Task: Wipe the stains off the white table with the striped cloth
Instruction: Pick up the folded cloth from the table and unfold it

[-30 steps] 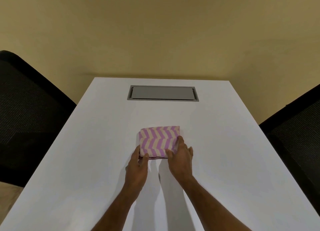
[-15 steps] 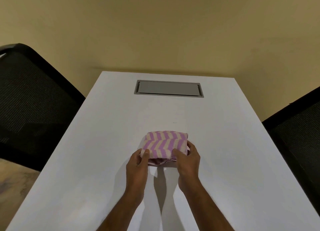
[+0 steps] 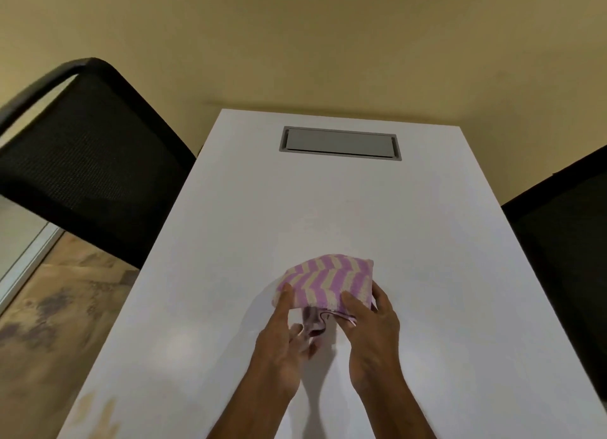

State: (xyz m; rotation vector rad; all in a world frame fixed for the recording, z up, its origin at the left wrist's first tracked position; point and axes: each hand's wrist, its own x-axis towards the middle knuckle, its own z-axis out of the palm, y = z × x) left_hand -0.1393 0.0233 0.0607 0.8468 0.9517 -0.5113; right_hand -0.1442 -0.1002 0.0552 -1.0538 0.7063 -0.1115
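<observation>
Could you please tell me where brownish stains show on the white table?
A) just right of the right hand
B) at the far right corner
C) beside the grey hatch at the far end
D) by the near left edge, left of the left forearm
D: the brownish stains lie by the near left edge of the white table, well apart from the striped cloth and the grey hatch.

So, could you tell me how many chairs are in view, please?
2. The left chair stands by the table's left edge; the right chair by its right edge, partly cut off by the frame. Others may be out of view.
</observation>
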